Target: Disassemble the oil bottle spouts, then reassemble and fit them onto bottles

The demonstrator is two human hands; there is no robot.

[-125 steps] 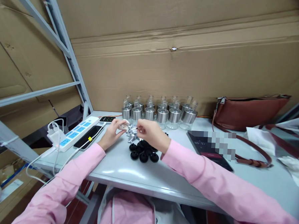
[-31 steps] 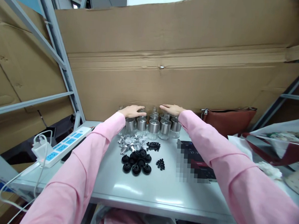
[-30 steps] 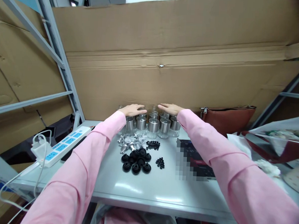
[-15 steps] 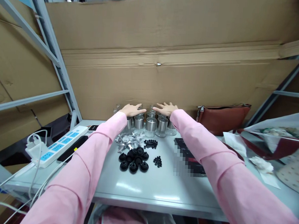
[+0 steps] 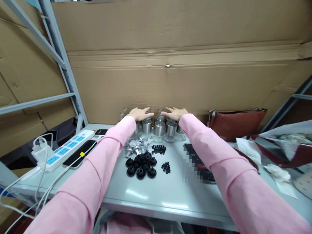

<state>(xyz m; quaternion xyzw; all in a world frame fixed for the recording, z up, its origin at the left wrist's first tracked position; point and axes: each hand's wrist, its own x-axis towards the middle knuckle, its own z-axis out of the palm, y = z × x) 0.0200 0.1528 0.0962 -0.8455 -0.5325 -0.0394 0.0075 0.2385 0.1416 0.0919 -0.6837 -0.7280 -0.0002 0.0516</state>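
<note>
Several glass bottles with metal bands (image 5: 159, 129) stand in rows at the back of the grey table (image 5: 152, 192). My left hand (image 5: 139, 114) is stretched over the left bottles, thumb and fingers apart, holding nothing. Over the right bottles my right hand (image 5: 175, 113) is spread the same way. Whether either palm touches the bottle necks I cannot tell. In front of the bottles lie silvery-white parts (image 5: 138, 146) in a loose heap. Nearer me is a cluster of round black caps (image 5: 141, 164). Small black pieces (image 5: 159, 149) and tiny black pieces (image 5: 166, 167) lie to their right.
On the left are a white power strip (image 5: 69, 149), a dark phone (image 5: 80, 154) and white cables. A tablet (image 5: 197, 164) lies under my right forearm. Further right are a brown bag (image 5: 236, 124), crumpled tissue (image 5: 278, 172) and a plastic bag. Cardboard (image 5: 189, 80) walls the back.
Earlier my hands were over the silvery-white parts, the left pinching a pale piece; now both are empty above the bottles. Over the last second the right fingers have spread and the view shifted slightly.
</note>
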